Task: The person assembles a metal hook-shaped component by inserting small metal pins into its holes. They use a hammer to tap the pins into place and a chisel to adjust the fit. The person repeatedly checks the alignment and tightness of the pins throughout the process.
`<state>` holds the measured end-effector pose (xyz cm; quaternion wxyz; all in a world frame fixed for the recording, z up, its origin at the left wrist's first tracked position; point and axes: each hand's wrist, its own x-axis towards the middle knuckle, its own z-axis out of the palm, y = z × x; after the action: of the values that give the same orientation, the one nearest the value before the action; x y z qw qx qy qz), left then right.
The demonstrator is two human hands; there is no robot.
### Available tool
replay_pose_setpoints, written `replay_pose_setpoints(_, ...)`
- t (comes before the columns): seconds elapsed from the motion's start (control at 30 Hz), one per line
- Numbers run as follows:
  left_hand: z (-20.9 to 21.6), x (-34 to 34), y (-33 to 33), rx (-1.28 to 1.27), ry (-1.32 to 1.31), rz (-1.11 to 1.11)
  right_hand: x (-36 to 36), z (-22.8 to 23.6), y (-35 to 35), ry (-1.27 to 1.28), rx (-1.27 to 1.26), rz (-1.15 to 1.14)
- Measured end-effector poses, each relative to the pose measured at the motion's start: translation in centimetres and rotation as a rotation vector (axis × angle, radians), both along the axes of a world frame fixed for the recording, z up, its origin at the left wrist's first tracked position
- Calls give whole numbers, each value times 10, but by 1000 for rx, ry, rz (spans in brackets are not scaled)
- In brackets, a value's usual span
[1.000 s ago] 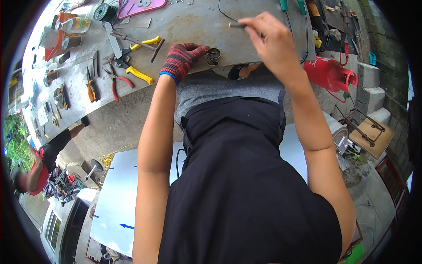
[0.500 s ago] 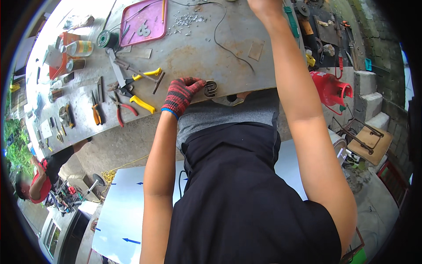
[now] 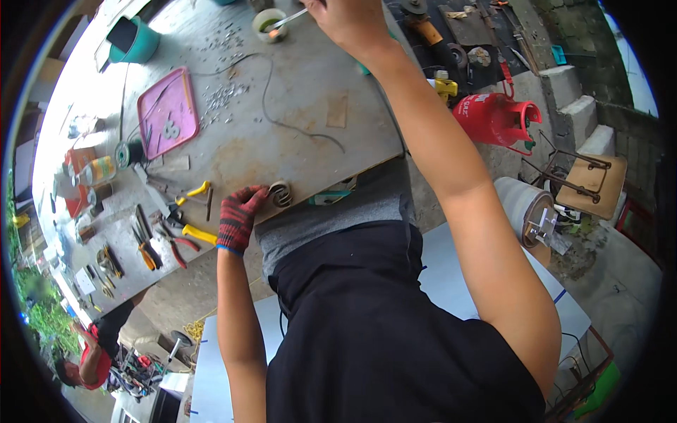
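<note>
The gloved left hand (image 3: 242,217) has its fingertips together at the left edge of one small metal scroll (image 3: 281,193), which lies on the tabletop (image 3: 317,77); whether they grip it or only touch it, I cannot tell. Just left of that hand lie one yellow-handled cutter (image 3: 199,234) and one rusty T-shaped rod (image 3: 209,204), then two pliers beyond them: one red-handled pair (image 3: 166,233) and one orange-handled pair (image 3: 144,245). Ahead of the glove run one dark cable (image 3: 310,135) and one tan square plate (image 3: 338,113); ahead and to its left sits one pink tray (image 3: 194,120), with small metal bits (image 3: 224,99) too many to count beside it. Farther ahead, the bare right hand (image 3: 350,25), cut by the upper edge, is closed around one thin stick (image 3: 290,19), its tip over one round pale container (image 3: 258,29). Well right of both hands stands one red gas cylinder (image 3: 486,120).
</note>
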<state>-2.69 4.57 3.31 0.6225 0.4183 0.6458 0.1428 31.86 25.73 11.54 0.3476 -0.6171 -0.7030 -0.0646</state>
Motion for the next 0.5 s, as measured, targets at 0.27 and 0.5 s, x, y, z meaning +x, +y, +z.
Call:
replay_pose_setpoints(0.27, 8, 0, -2, 19, 44, -15, 209, -54, 3, 16, -70, -379)
replay_pose_setpoints(0.5, 12, -5, -4, -29, 91, -23, 417, -166, -10, -130, -393, -677)
